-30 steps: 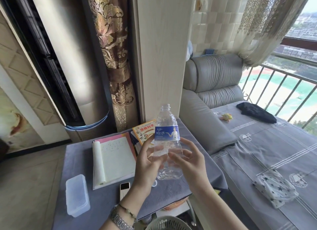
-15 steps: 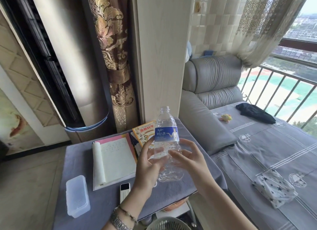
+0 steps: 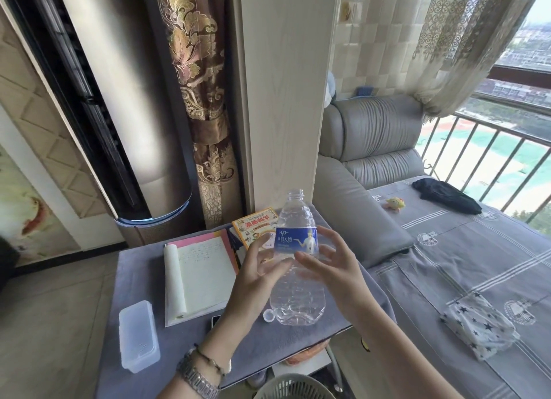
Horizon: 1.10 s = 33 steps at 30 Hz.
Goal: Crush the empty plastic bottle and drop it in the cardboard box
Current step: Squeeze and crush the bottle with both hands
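Note:
A clear empty plastic bottle (image 3: 298,243) with a blue label and no cap is held upright above the small table. My left hand (image 3: 256,276) grips its middle from the left, thumb near the label. My right hand (image 3: 334,264) presses on it from the right, fingers spread around the label and waist. The bottle's lower body looks a little dented. Its white cap (image 3: 269,315) lies on the table under the bottle. No cardboard box is in view.
The grey-clothed table (image 3: 143,267) holds an open notebook (image 3: 198,276), a yellow book (image 3: 256,225), a clear plastic container (image 3: 138,336) and a phone (image 3: 215,321). A grey sofa (image 3: 447,249) runs along the right. A white basket rim (image 3: 293,388) shows below.
The bottle has tilted slightly and its lower part is pushed in more. Both hands have shifted a little higher on it.

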Motion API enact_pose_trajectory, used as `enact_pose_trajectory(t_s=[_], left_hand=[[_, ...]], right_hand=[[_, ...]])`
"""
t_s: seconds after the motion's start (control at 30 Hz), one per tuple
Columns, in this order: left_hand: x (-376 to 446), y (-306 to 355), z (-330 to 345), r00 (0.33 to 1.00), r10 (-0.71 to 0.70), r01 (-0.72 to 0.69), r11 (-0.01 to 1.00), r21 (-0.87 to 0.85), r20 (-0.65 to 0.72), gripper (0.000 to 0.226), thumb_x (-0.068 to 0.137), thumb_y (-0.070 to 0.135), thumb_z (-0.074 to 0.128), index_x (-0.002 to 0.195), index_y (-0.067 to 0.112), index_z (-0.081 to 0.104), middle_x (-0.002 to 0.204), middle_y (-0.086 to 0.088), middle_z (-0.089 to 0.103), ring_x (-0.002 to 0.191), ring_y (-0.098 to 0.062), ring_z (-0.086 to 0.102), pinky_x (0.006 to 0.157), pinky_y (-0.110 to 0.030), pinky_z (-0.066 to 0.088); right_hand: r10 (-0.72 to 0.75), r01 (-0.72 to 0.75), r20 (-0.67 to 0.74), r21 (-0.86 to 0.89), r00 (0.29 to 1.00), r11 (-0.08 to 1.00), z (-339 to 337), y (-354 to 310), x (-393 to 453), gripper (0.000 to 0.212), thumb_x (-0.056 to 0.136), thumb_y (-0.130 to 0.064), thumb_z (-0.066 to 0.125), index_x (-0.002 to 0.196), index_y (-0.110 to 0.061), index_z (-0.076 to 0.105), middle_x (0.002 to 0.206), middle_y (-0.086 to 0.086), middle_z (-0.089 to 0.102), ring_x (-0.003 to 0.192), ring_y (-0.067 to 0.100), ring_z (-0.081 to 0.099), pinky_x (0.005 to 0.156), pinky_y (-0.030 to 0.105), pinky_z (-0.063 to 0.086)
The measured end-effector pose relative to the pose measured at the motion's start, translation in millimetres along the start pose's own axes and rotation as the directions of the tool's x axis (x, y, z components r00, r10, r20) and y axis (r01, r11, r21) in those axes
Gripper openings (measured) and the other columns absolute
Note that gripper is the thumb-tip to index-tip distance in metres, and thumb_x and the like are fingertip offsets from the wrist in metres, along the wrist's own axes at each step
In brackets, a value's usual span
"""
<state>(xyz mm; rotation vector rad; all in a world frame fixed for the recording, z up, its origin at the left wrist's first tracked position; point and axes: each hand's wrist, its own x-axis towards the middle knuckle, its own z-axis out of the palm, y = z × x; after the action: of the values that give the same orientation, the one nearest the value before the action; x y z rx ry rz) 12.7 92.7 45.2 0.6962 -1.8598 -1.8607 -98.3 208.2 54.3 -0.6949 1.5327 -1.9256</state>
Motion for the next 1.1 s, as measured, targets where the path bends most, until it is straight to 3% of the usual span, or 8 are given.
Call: enact_pose_trajectory(t_s=[0.13,0.3,0.47,0.73,0.97,1.1], left_hand=[[6,9,-5,0.999,0.042,-0.043,0.998,0.041,0.027,0.051,0.067,0.042,0.073,0.111,0.056,0.05,0.118,0.009,0.064,0.101,-0.007,0.066,0.092,-0.036,0.053],[4,7,0,0.998,0.061,-0.062,0.995,0.074,0.006,0.055,0.065,0.039,0.075,0.113,0.048,0.051,0.114,-0.002,0.067,0.093,-0.018,0.066,0.085,-0.039,0.058],[5,2,12,0.991,0.088,-0.082,0.995,0.061,-0.1,0.054,0.074,0.016,0.078,0.116,0.041,0.053,0.11,-0.004,0.069,0.093,-0.028,0.068,0.083,-0.045,0.059],[6,-4,20,0.968,0.137,-0.118,0.988,0.101,-0.211,0.054,0.072,0.012,0.081,0.106,0.045,0.053,0.102,-0.003,0.071,0.077,-0.025,0.068,0.07,-0.042,0.06],[5,-8,12,0.991,0.07,-0.066,0.997,0.043,-0.112,0.054,0.071,0.018,0.08,0.111,0.043,0.054,0.108,-0.001,0.07,0.089,-0.029,0.07,0.072,-0.035,0.06],[5,-5,9,0.994,0.06,-0.061,0.998,-0.006,-0.088,0.055,0.071,0.018,0.079,0.114,0.04,0.054,0.104,0.003,0.072,0.082,-0.017,0.071,0.071,-0.031,0.059]], right_hand=[[0.0,0.0,0.007,-0.007,1.0,1.0,1,1,-2,0.062,0.066,-0.019,0.08,0.123,-0.019,0.055,0.097,0.008,0.077,0.083,0.023,0.074,0.067,0.032,0.06],[-0.028,0.028,-0.03,-0.006,0.999,1.0,1,6,-3,0.046,0.075,-0.008,0.076,0.117,-0.015,0.059,0.09,0.01,0.077,0.075,0.024,0.074,0.06,0.031,0.059],[-0.059,0.058,-0.097,-0.008,0.994,0.998,3,12,-4,0.036,0.079,-0.002,0.074,0.11,-0.015,0.061,0.079,0.005,0.077,0.065,0.019,0.073,0.053,0.027,0.057],[-0.058,0.055,-0.15,-0.026,0.987,0.998,4,20,-5,0.032,0.079,0.0,0.073,0.102,-0.021,0.062,0.072,0.006,0.075,0.06,0.018,0.072,0.052,0.028,0.057],[-0.009,0.007,-0.12,-0.02,0.993,1.0,1,21,-9,0.037,0.078,-0.006,0.076,0.11,-0.018,0.061,0.085,0.011,0.078,0.071,0.027,0.075,0.057,0.032,0.06],[0.047,-0.051,-0.064,-0.064,0.997,0.997,-2,14,-7,0.044,0.077,-0.014,0.078,0.115,-0.023,0.058,0.092,0.007,0.078,0.079,0.026,0.076,0.057,0.03,0.059]])
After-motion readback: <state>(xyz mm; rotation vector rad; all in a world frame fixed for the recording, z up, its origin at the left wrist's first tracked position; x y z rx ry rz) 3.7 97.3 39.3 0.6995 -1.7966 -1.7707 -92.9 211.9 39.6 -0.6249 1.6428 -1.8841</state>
